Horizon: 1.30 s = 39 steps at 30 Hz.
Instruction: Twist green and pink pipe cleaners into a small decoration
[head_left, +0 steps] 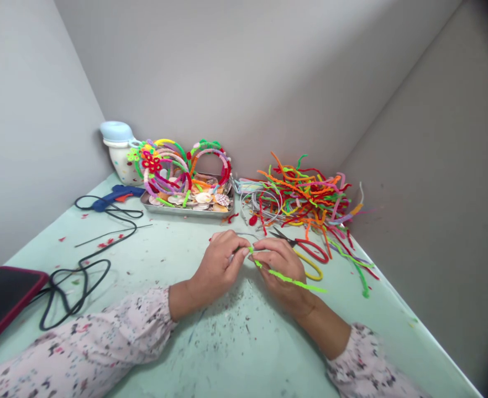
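Note:
My left hand (219, 261) and my right hand (280, 268) meet over the middle of the pale green table (185, 331). Both pinch a bright green pipe cleaner (289, 278), whose free end trails right past my right wrist. A thin grey wire band (247, 236) curves just behind my fingertips; whether my left fingers also grip it I cannot tell. Red and yellow handled scissors (308, 254) lie just right of my right hand.
A heap of coloured pipe cleaners (305, 196) sits at the back right. A metal tray (188, 209) holds shells and wrapped headbands (177, 166). A blue glue gun (113, 197) with black cord (82, 271), a white jar (121, 152) and a red-cased phone (3, 298) lie left.

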Tool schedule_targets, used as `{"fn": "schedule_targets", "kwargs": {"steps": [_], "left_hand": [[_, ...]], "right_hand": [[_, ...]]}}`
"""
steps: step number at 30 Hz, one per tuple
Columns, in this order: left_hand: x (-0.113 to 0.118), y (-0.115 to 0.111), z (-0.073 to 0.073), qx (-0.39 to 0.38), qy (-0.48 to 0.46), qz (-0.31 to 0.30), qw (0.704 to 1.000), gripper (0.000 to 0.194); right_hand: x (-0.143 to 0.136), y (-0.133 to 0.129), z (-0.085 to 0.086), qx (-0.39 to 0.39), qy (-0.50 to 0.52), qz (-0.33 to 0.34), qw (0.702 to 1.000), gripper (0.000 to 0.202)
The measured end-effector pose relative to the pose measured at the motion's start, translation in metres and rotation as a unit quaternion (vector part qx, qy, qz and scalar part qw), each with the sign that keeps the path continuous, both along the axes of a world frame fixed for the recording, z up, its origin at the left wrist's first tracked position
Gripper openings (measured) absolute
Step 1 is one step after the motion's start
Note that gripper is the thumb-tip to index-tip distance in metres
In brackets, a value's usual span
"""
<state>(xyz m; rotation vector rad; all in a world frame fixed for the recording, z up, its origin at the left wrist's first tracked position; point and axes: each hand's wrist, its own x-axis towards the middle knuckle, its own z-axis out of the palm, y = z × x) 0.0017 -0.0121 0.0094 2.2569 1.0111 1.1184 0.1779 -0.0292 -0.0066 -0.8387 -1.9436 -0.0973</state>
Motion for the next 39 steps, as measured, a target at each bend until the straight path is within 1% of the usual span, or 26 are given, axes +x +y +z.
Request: {"fn": "schedule_targets", "kwargs": {"steps": [9,15,22,32,39], "left_hand": [[0.0000,0.0013,0.0020,0.021,0.008,0.000,1.000,0.014],[-0.0007,0.0005,0.0019,0.001,0.004,-0.008,1.000,0.014],[-0.0007,0.0010,-0.0001,0.000,0.004,0.006,1.000,0.011],[0.0004,0.0000,0.0012,0.010,0.015,0.006,1.000,0.012],[0.0002,-0.0002,0.0011,0.025,0.022,0.007,0.999,0.012]], "right_hand": [[-0.0007,0.0010,-0.0021,-0.007,0.008,0.002,1.000,0.017],[-0.0022,0.0016,-0.0025,-0.023,-0.004,-0.029,0.999,0.016],[-0.0021,0.0015,-0.0024,-0.022,-0.011,-0.043,0.999,0.015],[-0.0007,0.0017,-0.0035,-0.011,-0.016,-0.025,0.999,0.017],[-0.0021,0.0006,-0.0012,-0.023,-0.008,-0.016,1.000,0.016]]}}
